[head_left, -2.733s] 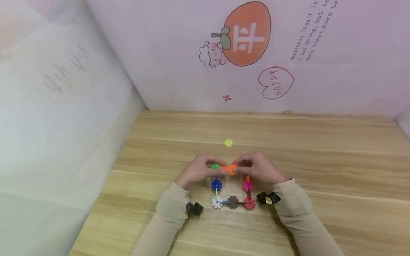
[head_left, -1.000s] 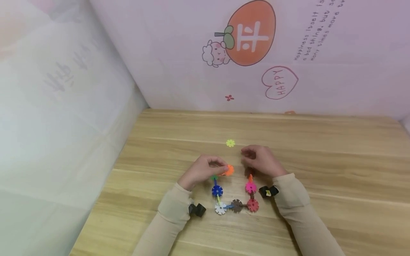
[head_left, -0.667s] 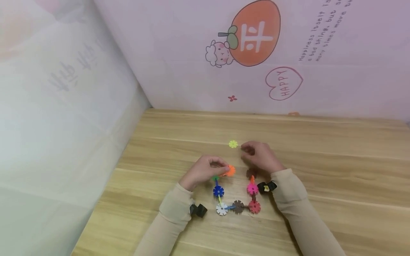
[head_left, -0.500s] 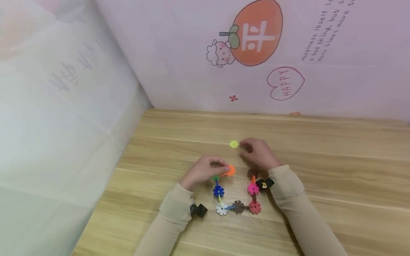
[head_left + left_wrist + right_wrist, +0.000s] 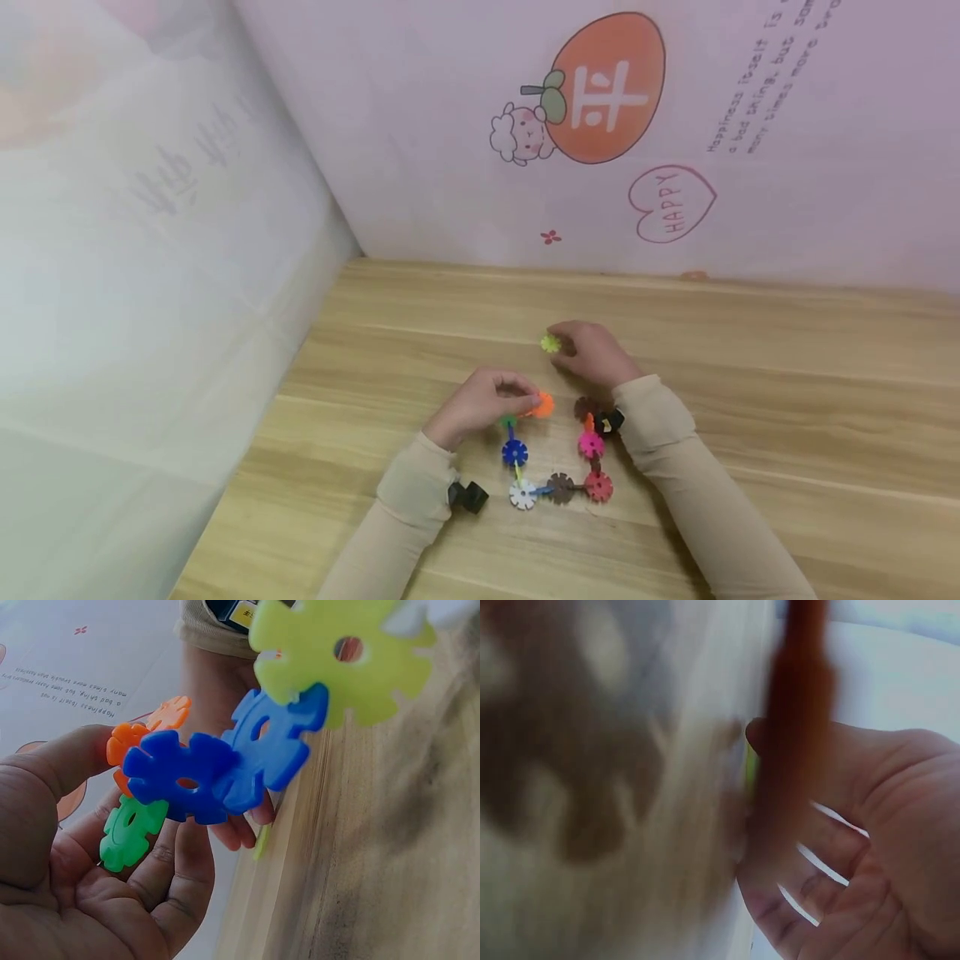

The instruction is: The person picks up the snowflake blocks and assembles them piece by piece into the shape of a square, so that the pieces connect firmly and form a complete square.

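My left hand [image 5: 477, 404] pinches an orange interlocking disc [image 5: 543, 405] at the end of a chain of notched plastic discs. In the left wrist view, a green disc [image 5: 133, 834] and a blue disc [image 5: 180, 776] join on beside it, with a yellow-green disc [image 5: 352, 660] further along. The chain bends through a white disc [image 5: 522, 494], a brown disc [image 5: 560, 488] and a red disc [image 5: 598, 487], then up past a pink disc [image 5: 591, 444]. Beyond it, my right hand [image 5: 596, 354] pinches a loose yellow disc [image 5: 551, 343] at its edge; the right wrist view is blurred.
The wooden table [image 5: 405, 333] runs back to a printed cloth wall [image 5: 450, 167], with another pale cloth [image 5: 187, 317] along the left. Black wrist cameras [image 5: 468, 497] hang close to the chain, the right one beside its upper right end.
My right hand has let go of the chain near the orange disc, moved away and then up-left to the yellow disc, and taken hold of it. The left hand keeps its pinch.
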Demonstrator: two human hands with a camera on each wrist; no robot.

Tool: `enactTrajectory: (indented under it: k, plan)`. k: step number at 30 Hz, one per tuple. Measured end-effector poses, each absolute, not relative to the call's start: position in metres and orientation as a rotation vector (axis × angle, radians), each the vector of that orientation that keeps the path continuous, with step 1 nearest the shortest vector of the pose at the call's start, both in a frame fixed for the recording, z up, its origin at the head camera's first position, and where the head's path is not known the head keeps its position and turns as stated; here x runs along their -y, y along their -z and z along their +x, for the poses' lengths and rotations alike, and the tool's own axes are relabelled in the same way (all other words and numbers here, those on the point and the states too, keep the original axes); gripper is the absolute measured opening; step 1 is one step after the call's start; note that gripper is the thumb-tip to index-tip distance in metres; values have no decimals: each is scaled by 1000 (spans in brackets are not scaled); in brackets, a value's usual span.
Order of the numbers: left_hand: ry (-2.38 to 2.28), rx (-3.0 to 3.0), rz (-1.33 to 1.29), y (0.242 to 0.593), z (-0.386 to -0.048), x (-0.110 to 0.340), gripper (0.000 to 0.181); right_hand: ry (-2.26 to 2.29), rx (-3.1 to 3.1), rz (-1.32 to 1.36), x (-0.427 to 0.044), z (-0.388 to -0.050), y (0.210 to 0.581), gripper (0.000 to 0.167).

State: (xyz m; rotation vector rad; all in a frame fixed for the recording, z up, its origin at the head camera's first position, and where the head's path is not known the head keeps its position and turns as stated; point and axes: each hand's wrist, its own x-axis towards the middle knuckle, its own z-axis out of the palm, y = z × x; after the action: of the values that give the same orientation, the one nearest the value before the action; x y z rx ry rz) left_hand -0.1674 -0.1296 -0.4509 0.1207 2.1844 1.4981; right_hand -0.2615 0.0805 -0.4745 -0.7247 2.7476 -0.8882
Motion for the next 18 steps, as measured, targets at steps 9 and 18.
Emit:
enactTrajectory:
  k: [9, 18]
  plan:
    - [-1509, -2185, 118, 451, -165, 129, 16, 869, -2777, -773, -77, -258, 478, 37]
    - [-1517, -2190, 127, 451, -166, 131, 15, 934, -2697, -665, -90, -247, 477, 29]
